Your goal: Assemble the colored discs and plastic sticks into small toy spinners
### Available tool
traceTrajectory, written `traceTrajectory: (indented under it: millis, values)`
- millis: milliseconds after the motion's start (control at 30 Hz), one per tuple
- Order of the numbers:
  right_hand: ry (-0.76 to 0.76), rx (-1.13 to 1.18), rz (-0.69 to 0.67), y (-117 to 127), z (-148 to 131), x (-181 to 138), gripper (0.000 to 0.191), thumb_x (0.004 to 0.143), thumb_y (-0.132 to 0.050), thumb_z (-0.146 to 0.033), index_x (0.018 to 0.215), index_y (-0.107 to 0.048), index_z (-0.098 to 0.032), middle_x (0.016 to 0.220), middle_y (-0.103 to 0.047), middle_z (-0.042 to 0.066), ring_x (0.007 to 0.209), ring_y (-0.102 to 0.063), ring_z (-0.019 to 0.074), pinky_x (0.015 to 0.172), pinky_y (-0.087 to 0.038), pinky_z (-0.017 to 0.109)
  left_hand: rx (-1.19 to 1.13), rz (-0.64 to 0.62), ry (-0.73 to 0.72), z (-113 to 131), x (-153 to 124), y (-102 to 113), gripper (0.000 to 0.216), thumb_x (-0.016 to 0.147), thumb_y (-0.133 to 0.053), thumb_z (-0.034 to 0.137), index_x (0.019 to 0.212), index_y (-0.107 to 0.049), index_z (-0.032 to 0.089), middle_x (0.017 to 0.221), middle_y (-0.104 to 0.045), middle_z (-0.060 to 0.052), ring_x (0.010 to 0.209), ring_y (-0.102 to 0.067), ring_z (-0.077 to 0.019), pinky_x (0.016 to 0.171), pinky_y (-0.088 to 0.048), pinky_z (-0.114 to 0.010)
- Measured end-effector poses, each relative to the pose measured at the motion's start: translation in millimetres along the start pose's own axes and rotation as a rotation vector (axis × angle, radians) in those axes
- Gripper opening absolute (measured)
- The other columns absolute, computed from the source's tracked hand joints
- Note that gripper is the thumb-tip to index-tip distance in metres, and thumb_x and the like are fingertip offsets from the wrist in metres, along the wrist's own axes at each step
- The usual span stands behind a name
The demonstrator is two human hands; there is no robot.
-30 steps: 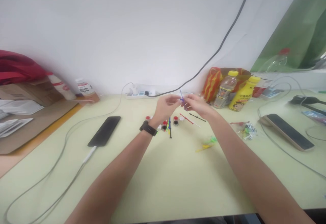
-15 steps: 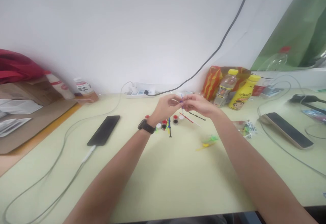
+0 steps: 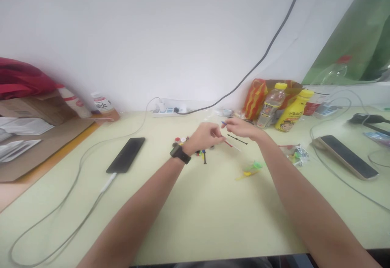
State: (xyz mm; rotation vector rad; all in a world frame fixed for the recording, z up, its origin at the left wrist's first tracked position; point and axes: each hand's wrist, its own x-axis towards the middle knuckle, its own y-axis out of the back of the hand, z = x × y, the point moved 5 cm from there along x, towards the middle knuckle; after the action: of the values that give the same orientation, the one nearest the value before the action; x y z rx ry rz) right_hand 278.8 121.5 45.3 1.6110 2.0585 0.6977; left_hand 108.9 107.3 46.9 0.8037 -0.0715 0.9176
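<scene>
My right hand [image 3: 241, 128] pinches a thin blue plastic stick [image 3: 224, 123], of which only a short end shows beyond the fingertips. Just left of it, my left hand [image 3: 208, 137] has its thumb and fingers closed together; what they hold, if anything, is hidden. The left fingertips overlap the upper end of a red stick [image 3: 228, 143], and a white stick [image 3: 237, 148] lies beside that. Small round red, white and black pieces [image 3: 183, 140] are partly covered by my left hand. A black stick [image 3: 237, 139] lies below my right hand, another dark one [image 3: 205, 157] below my left.
Yellow and green plastic pieces [image 3: 251, 169] lie near my right forearm. A phone [image 3: 126, 155] on a charging cable is at left, a dark slab-like device [image 3: 347, 156] at right. Bottles [image 3: 271, 105] and a power strip [image 3: 170, 109] stand along the wall.
My hands were together on an upright blue stick. They have now parted; the left has come down toward the red stick, while the blue stick stays in my right fingers, tilted.
</scene>
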Motion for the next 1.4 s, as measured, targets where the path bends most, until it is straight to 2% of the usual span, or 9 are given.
traceTrajectory:
  millis: [100,233,300,533,733,933,1133,1233,1400]
  values:
    - [-0.068,-0.298,-0.045,8,14,-2,0.020,0.077,-0.065,-0.023,0.096,-0.072,-0.021,0.094,-0.072,0.006,0.086,-0.063,0.0235,0.070,-0.044,0.030,0.059,-0.137,-0.037,2,-4,-20,0.011,0.078,-0.076,0.029,0.081,-0.074,0.019,0.084,-0.077,-0.003,0.077,-0.070,-0.0187,0.073,-0.053,-0.031]
    - [-0.121,-0.426,-0.129,16,24,-8,0.020,0.077,-0.070,-0.026,0.096,-0.075,-0.022,0.108,-0.075,0.009,0.090,-0.067,0.0256,0.068,-0.047,0.030,0.221,-0.235,-0.059,-3,-6,-30,0.007,0.075,-0.078,0.025,0.081,-0.079,0.024,0.086,-0.077,-0.003,0.089,-0.069,-0.0242,0.080,-0.052,-0.035]
    - [-0.103,-0.425,-0.205,20,20,-13,0.012,0.077,-0.070,-0.028,0.086,-0.075,-0.023,0.104,-0.076,0.008,0.086,-0.067,0.0255,0.065,-0.048,0.031,0.303,-0.236,-0.082,-7,-7,-26,0.003,0.075,-0.078,0.025,0.077,-0.078,0.024,0.085,-0.076,-0.004,0.096,-0.066,-0.0269,0.082,-0.051,-0.036]
    - [-0.231,-0.437,-0.446,28,5,-48,0.016,0.064,-0.082,-0.029,0.078,-0.078,-0.026,0.087,-0.075,0.005,0.076,-0.067,0.0241,0.061,-0.046,0.032,0.408,-0.201,-0.086,-20,-9,-16,0.025,0.086,-0.074,0.036,0.107,-0.075,0.023,0.107,-0.074,-0.006,0.106,-0.058,-0.0281,0.091,-0.047,-0.039]
    - [-0.301,-0.513,-0.541,20,32,-82,0.023,0.051,-0.085,-0.027,0.072,-0.076,-0.025,0.089,-0.074,0.003,0.082,-0.068,0.0272,0.065,-0.046,0.033,0.457,-0.169,-0.079,-25,-8,-18,0.022,0.089,-0.070,0.030,0.109,-0.075,0.023,0.100,-0.074,-0.007,0.106,-0.058,-0.0289,0.092,-0.046,-0.041]
    - [-0.183,-0.467,-0.393,33,38,-86,0.018,0.062,-0.079,-0.033,0.070,-0.065,-0.023,0.086,-0.071,0.004,0.079,-0.065,0.0241,0.064,-0.044,0.032,0.374,0.012,-0.117,-9,-3,4,0.029,0.092,-0.068,0.038,0.116,-0.072,0.023,0.116,-0.073,-0.009,0.112,-0.061,-0.0289,0.097,-0.048,-0.043]
    - [-0.003,-0.045,-0.107,40,-16,-65,0.042,0.069,-0.083,-0.052,0.073,-0.054,-0.022,0.069,-0.063,0.001,0.067,-0.057,0.0179,0.060,-0.041,0.030,0.141,0.044,-0.128,24,1,28,0.027,0.088,-0.073,0.038,0.112,-0.074,0.024,0.112,-0.075,-0.006,0.092,-0.069,-0.0212,0.081,-0.053,-0.034]
    - [0.093,0.184,-0.053,28,-44,-52,0.049,0.063,-0.091,-0.050,0.073,-0.051,-0.022,0.067,-0.058,-0.001,0.064,-0.054,0.0153,0.060,-0.041,0.030,0.045,0.046,-0.157,37,1,31,0.040,0.084,-0.078,0.040,0.120,-0.072,0.024,0.116,-0.074,-0.007,0.095,-0.070,-0.0208,0.084,-0.055,-0.033]
    - [0.120,0.422,0.000,9,-59,-36,0.052,0.064,-0.093,-0.047,0.095,-0.058,-0.024,0.075,-0.064,-0.001,0.067,-0.059,0.0161,0.063,-0.046,0.031,0.009,0.113,-0.185,43,2,35,0.025,0.091,-0.071,0.035,0.111,-0.073,0.020,0.104,-0.076,-0.008,0.093,-0.070,-0.0202,0.088,-0.057,-0.035]
